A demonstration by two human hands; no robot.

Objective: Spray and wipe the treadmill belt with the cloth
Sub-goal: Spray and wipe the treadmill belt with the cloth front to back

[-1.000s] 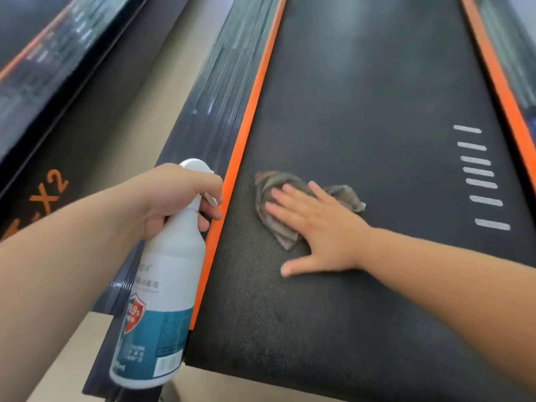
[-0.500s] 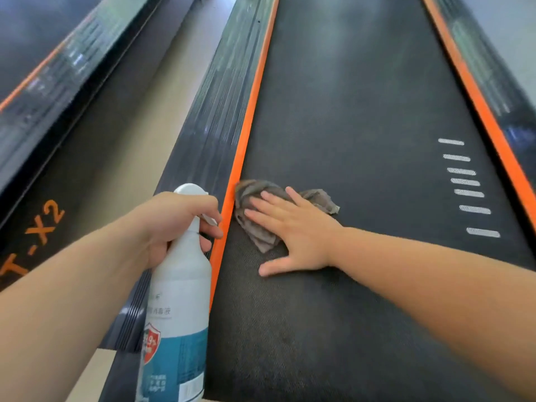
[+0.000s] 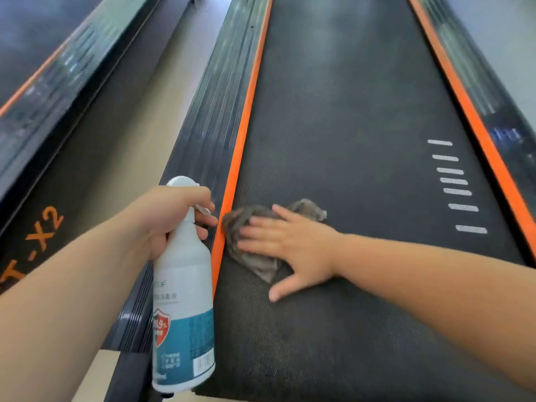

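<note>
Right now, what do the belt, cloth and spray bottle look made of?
belt: likely rubberised fabric, matte black, fine dotted texture.
cloth: soft grey textile, probably microfibre; crumples in folds.
spray bottle: white opaque plastic, smooth, slight sheen, printed label.

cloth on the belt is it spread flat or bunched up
Bunched up: the cloth lies in crumpled folds on the belt, pressed under the flat fingers of the right hand.

At our left we see a second treadmill (image 3: 69,82), orange lettering ending "X2" (image 3: 46,227) on its dark side. A beige floor strip (image 3: 165,111) lies between it and a ribbed black side rail (image 3: 214,111) edged with an orange stripe (image 3: 245,126). A matching rail (image 3: 490,111) runs at right.
</note>
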